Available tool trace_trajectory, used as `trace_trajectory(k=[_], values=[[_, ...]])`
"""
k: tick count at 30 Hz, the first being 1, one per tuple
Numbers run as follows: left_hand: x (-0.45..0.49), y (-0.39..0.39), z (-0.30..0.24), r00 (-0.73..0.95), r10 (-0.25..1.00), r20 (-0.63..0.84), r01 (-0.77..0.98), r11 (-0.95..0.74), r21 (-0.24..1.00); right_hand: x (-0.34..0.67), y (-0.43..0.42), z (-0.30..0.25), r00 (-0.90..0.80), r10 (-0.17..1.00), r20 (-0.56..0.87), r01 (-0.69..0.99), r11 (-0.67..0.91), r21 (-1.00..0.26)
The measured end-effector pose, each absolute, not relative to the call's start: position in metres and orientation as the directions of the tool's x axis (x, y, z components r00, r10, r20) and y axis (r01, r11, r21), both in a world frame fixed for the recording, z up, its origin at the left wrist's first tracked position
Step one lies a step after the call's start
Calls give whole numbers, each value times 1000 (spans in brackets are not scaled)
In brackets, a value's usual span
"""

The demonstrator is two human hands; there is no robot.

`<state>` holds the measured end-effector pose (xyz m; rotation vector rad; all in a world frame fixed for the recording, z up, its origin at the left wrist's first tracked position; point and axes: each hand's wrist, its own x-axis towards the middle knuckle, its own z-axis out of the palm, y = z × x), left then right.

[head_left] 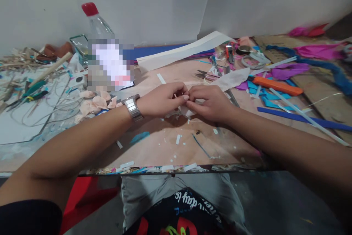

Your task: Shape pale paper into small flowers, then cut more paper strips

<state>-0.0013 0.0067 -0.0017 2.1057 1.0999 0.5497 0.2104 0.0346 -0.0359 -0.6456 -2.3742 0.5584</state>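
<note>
My left hand (162, 100), with a metal watch (133, 108) on its wrist, and my right hand (211, 101) meet above the middle of the table. Their fingertips pinch a small piece of white paper (186, 112), mostly hidden by the fingers. Just beyond my left hand lies a narrow white strip (161, 78). A larger piece of white paper (233, 79) rests beyond my right hand, with scissors (206, 75) close by. Below the hands, small white scraps (178, 139) and a thin dark strip (201, 146) are scattered on the tabletop.
A red-capped bottle (100, 24) stands behind a phone (111, 62) at back left. A long cream paper strip (181, 52) lies at the back. On the right are an orange cutter (277, 85), tape rolls (254, 61) and coloured scraps. Green-handled pliers (34, 90) and sticks (20, 59) lie left.
</note>
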Motion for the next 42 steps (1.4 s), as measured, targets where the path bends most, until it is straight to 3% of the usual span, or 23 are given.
trace_trajectory(k=[5, 11, 30, 42], values=[[0, 8, 0, 539, 842, 7, 307, -204, 930, 210, 31, -33, -617, 604, 505, 331, 781, -529], [0, 7, 5, 493, 864, -101, 166, 21, 986, 211, 27, -30, -545, 638, 544, 358, 763, -538], [0, 12, -1, 423, 881, 211, 190, -315, 930, 209, 24, -29, -430, 722, 541, 409, 690, -597], [-1, 5, -2, 464, 851, 244, 369, -436, 821, 208, 28, -32, -487, 677, 552, 342, 729, -593]])
